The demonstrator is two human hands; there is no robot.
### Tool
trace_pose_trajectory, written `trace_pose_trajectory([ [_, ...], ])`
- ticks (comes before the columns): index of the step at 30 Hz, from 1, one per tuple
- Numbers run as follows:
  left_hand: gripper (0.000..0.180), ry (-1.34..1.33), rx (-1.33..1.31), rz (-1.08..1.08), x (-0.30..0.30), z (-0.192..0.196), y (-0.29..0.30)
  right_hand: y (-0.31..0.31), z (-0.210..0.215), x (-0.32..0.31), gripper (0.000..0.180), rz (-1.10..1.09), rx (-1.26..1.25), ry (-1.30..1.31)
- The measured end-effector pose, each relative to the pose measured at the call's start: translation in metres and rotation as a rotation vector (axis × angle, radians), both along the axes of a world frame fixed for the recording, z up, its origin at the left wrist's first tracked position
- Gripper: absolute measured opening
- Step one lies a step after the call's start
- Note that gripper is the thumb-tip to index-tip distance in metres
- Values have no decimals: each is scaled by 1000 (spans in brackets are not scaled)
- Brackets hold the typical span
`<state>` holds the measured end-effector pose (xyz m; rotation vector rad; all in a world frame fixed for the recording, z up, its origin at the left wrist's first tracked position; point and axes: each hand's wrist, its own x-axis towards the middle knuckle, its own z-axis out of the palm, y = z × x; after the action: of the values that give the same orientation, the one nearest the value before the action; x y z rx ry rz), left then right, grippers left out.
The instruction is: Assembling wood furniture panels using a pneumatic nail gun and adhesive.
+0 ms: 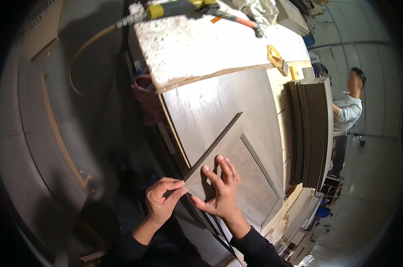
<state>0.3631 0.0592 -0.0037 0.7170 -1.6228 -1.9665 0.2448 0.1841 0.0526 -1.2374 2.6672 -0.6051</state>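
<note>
A grey-brown framed cabinet door [250,178] with a recessed centre panel lies slanted on a larger smooth board. At its near left corner is my left hand [161,200], thumb and fingers pinched together on that corner. Whether anything small is also between those fingertips is hidden. My right hand [222,189] rests with spread fingers on the door's frame, its thumb by the near edge. Beneath the door, the broad grey board [219,104] covers the near part of the bench.
A stack of dark panels [310,133] stands right of the door. Beyond the board are a pale worktop [188,49], a yellow-and-black tool [170,9] with a hose, and a yellow-handled tool [277,60]. At far right stands another person [348,109].
</note>
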Motion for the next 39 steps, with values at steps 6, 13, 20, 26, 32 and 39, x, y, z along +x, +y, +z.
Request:
trace_pose_trajectory([
  [6, 20, -23, -326, -28, -18, 26, -58, 5, 5, 1, 68, -20, 11, -28],
  [13, 69, -224, -1210, 66, -221, 75, -226, 9, 3, 3, 68, -27, 4, -28],
  [20, 58, -525, -1224, -196, -289, 59, -288, 2, 12, -2, 66, -59, 53, -86],
  [26, 45, -66, -1436, -777, -154, 133, -301, 11, 5, -4, 62, -97, 81, -74],
  [32, 48, -98, -9, -1323, -93, 59, -253, 0, -3, -2, 62, -67, 56, -73],
  [39, 41, -63, 85, -1529, -100, 20, -218, 5, -3, -2, 60, -85, 55, -63],
])
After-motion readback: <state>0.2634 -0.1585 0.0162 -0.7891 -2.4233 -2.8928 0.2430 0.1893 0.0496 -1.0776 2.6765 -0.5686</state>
